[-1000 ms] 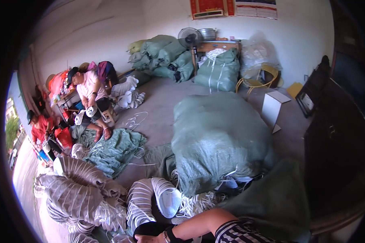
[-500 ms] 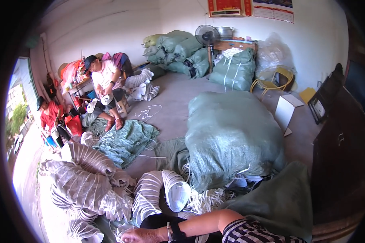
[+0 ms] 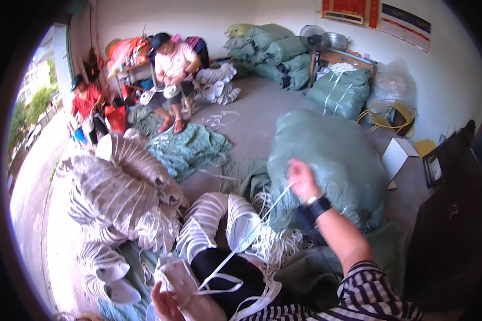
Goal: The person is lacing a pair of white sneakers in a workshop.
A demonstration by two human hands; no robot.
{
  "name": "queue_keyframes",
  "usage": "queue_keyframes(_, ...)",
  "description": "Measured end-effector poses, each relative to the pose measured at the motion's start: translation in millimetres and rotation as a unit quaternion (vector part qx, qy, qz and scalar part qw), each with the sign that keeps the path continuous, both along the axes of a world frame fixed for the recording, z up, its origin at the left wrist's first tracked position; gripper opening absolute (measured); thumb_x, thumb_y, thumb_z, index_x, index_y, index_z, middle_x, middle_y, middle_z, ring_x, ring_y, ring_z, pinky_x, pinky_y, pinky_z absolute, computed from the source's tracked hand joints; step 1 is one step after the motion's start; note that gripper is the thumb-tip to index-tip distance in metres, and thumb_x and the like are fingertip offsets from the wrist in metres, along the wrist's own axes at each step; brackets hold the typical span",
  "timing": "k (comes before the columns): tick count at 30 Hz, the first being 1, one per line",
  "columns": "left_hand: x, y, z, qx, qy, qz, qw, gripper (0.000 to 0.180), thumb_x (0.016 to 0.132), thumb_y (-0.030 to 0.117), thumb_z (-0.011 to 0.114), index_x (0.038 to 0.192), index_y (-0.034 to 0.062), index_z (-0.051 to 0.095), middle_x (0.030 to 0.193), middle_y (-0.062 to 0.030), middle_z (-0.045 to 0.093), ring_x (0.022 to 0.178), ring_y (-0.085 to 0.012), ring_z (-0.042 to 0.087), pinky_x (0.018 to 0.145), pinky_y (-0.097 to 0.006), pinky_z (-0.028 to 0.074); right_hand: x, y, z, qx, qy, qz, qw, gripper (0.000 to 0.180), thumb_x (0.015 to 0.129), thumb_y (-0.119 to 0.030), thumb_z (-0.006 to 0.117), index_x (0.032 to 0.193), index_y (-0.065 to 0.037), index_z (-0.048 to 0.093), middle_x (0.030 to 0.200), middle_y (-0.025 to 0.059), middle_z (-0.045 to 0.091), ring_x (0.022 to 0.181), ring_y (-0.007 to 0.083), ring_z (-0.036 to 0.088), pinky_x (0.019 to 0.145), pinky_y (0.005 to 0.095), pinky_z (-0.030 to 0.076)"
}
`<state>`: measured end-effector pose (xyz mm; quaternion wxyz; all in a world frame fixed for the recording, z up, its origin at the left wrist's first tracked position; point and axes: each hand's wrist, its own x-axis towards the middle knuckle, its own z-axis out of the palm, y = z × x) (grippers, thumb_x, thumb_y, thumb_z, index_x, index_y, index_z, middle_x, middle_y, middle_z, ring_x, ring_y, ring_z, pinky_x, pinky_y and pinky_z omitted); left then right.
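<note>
At the lower edge, my left hand (image 3: 166, 304) grips a white piece that looks like a shoe upper (image 3: 176, 274). My right hand (image 3: 303, 180), slightly blurred, is raised in front of the big green sack and pinches one end of a white shoelace (image 3: 250, 232). That lace runs taut down to the white piece, and a loose loop of it hangs over my dark-clothed lap. Just ahead curves a stack of nested white uppers (image 3: 204, 216). To its right lies a heap of white laces (image 3: 283, 247).
A bulging green sack (image 3: 326, 160) stands ahead right. Larger bundles of nested white pieces (image 3: 118, 192) lie left. One person (image 3: 174, 61) sits handling white pieces beside a green sheet (image 3: 190, 150); another person in red (image 3: 86, 104) sits farther left. A dark panel (image 3: 454, 214) stands right.
My right hand has swung from the lower edge up and to the right, drawing the lace out. My left hand and the white piece have come into view. The view has shifted left.
</note>
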<state>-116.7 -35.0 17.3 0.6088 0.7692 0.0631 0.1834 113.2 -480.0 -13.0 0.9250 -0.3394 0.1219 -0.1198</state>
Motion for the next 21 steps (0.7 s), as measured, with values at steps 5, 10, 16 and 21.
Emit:
queue_keyframes(5,-4.5,37.6,-33.4,-0.067,0.072,-0.018,0.995,0.021,0.090,0.017,0.058,0.097,-0.0035,0.058,0.080,-0.0090,0.065,0.068,-0.0123,0.060,0.065,-0.024,0.048,-26.7,45.2,32.6,-0.155,0.033,0.129,0.979,0.012,0.088,-0.021,0.058,0.087,-0.009,0.061,0.066,0.0038,0.062,0.037,0.0049,0.036,0.036,0.0215,0.025)
queue_keyframes(10,-0.2,43.4,-23.7,-0.051,0.230,-0.081,0.968,0.021,0.091,0.018,0.057,0.085,-0.0007,0.064,0.070,-0.0023,0.061,0.058,-0.0084,0.054,0.055,-0.021,0.044,-65.8,175.3,30.2,-0.471,-0.082,0.481,0.735,0.026,0.094,-0.026,0.051,0.098,-0.005,0.066,0.084,0.0007,0.064,0.057,0.0054,0.056,0.047,0.0175,0.043)
queue_keyframes(16,-21.4,41.9,-40.8,0.000,0.187,-0.104,0.977,0.022,0.091,0.016,0.055,0.085,-0.0038,0.063,0.070,-0.0042,0.059,0.066,-0.0103,0.053,0.061,-0.026,0.044,-116.9,274.6,-1.6,-0.610,-0.405,0.536,0.419,0.017,0.086,-0.016,0.052,0.084,-0.002,0.061,0.069,0.0094,0.061,0.062,0.0167,0.061,0.058,0.0315,0.048)
queue_keyframes(21,-27.9,44.8,-31.9,0.083,0.197,-0.099,0.972,0.021,0.090,0.017,0.058,0.085,-0.0028,0.063,0.068,-0.0090,0.059,0.065,-0.0123,0.054,0.061,-0.028,0.045,-112.0,255.9,14.3,-0.508,-0.311,0.702,0.392,0.018,0.084,-0.016,0.052,0.081,-0.002,0.063,0.068,0.0103,0.062,0.060,0.0194,0.062,0.061,0.0324,0.050)
